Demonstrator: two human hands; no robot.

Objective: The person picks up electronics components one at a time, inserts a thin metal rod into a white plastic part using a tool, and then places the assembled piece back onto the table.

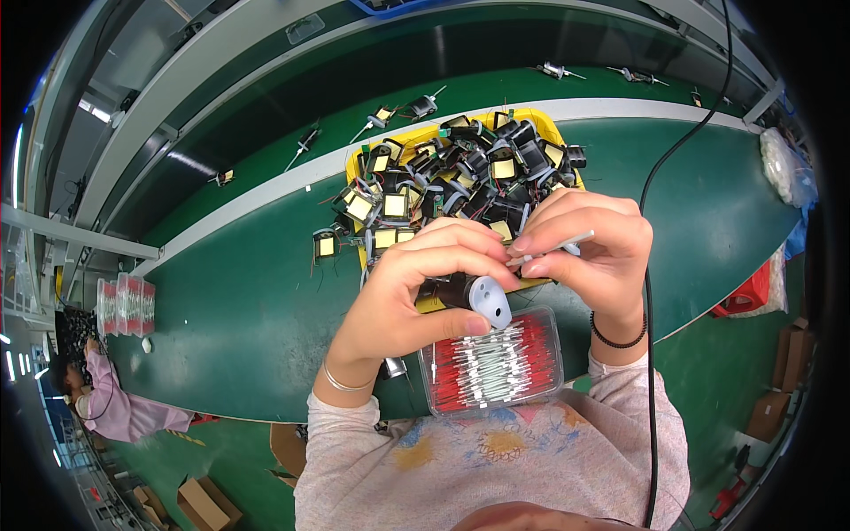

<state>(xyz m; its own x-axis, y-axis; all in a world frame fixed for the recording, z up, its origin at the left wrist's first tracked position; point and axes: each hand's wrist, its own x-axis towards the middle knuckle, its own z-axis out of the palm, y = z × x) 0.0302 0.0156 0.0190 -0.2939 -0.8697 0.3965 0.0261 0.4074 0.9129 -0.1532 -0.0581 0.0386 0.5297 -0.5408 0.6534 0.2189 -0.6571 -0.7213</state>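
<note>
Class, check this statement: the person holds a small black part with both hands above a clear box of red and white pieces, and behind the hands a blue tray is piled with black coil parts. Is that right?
Not quite. In the head view the tray is yellow, not blue. The rest holds: left hand and right hand hold a small black part above the clear box of red and white pieces, with black coil parts piled behind.

Green counter (221, 292): smooth matt rubbery belt surface. Yellow plastic tray (359, 164), slight gloss. Black plastic coil bobbins (460, 168), glossy, with yellow tape patches that look shiny. Clear plastic box (553, 332), glossy, holding red-and-white sleeved parts. Pale grey plastic piece with holes (490, 299) in the left hand (416, 283), smooth matt. Thin metal bangle (341, 382), polished.
</note>
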